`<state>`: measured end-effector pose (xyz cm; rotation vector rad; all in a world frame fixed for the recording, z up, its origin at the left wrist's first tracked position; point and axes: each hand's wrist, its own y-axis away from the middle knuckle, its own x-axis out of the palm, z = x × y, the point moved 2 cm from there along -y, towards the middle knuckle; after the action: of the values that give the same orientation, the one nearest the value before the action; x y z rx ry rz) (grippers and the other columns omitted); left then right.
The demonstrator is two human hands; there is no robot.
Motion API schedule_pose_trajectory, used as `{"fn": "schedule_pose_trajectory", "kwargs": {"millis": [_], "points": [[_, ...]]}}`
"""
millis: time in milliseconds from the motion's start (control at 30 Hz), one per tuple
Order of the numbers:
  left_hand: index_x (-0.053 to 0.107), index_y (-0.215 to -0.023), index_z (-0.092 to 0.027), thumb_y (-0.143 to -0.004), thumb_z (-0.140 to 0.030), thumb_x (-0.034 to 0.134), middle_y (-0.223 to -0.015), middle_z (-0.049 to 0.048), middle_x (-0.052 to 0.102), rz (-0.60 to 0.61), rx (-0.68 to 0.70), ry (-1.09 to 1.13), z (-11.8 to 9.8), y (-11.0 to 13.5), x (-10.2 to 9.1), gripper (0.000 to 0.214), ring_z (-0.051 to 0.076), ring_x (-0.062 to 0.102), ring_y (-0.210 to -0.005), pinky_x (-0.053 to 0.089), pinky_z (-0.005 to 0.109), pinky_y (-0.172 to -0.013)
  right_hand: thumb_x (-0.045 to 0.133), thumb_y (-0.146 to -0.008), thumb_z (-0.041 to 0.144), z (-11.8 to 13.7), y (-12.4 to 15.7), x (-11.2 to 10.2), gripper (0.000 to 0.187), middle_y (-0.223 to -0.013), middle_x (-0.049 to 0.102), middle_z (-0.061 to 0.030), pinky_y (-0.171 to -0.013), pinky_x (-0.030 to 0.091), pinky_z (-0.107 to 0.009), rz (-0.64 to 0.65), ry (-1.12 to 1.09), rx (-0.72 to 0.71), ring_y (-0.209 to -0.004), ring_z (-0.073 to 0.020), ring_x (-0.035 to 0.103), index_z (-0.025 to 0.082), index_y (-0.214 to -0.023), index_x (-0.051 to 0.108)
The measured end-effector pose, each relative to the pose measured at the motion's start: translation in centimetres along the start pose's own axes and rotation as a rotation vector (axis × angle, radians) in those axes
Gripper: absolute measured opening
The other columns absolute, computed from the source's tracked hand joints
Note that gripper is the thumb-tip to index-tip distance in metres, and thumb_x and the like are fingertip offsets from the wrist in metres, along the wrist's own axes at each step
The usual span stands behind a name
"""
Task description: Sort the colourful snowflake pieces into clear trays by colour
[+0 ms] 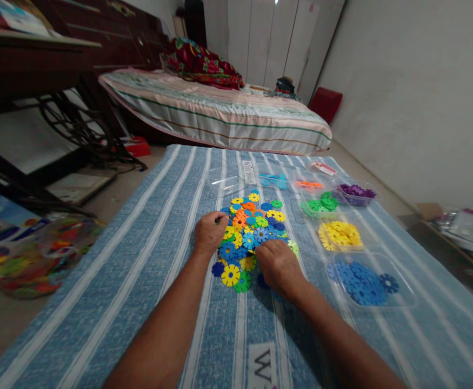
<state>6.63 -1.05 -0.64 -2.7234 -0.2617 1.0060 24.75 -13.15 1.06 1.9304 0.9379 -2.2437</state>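
A mixed pile of notched plastic flower discs (239, 235) in yellow, blue, green and orange lies in the middle of the striped cloth. At its left edge is my left hand (210, 233), closed, with a small dark bit showing by the fingertips that I cannot identify. My right hand (280, 266) reaches over the pile's right side, fingers bent together and pointing down at the discs. Whatever its fingertips may hold is hidden. Close to my hands lie a yellow disc (230, 275) and a green disc (242, 282).
To the right stand clear tubs of sorted discs: blue (407, 294), yellow (360, 246), green (304, 212) and purple (366, 202). Farther back are orange discs (309, 185) and light-blue discs (274, 181). A bed (220, 119) stands beyond the table, a sewing-machine stand (70, 124) at left.
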Motion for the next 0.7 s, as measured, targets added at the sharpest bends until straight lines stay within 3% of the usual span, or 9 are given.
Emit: {"fn": "schedule_pose_trajectory", "kwargs": {"millis": [267,567,700], "points": [[0.074,-0.082,-0.021,-0.079,-0.034,0.051,-0.089,0.0012,0.075,-0.001,-0.009,-0.007,-0.1,0.0,0.0,0.026,0.018,0.067,-0.086,0.049,0.026,-0.083,0.055,-0.091,0.016,-0.4,0.8,0.2,0.020,-0.072,0.061,-0.0035,-0.067,0.036,-0.031,-0.146,-0.025,-0.047,-0.071,-0.0184,0.052,0.020,-0.073,0.061],[0.074,-0.084,-0.021,-0.078,-0.034,0.052,-0.091,0.0016,0.076,-0.001,-0.013,-0.002,0.0,-0.1,0.0,0.025,0.018,0.067,-0.086,0.049,0.027,-0.084,0.054,-0.094,0.021,-0.8,1.2,-1.5,0.025,-0.068,0.059,-0.0018,-0.064,0.036,-0.028,-0.171,-0.114,-0.052,-0.066,-0.0156,0.052,0.019,-0.070,0.060],[0.074,-0.085,-0.020,-0.078,-0.034,0.053,-0.093,0.0023,0.076,-0.005,0.000,-0.003,0.1,-0.2,0.0,0.026,0.019,0.067,-0.088,0.049,0.027,-0.087,0.056,-0.092,0.020,-0.9,1.5,-1.6,0.022,-0.068,0.060,-0.0016,-0.062,0.036,-0.027,-0.118,-0.122,-0.020,-0.066,-0.0149,0.054,0.020,-0.070,0.060]]}}
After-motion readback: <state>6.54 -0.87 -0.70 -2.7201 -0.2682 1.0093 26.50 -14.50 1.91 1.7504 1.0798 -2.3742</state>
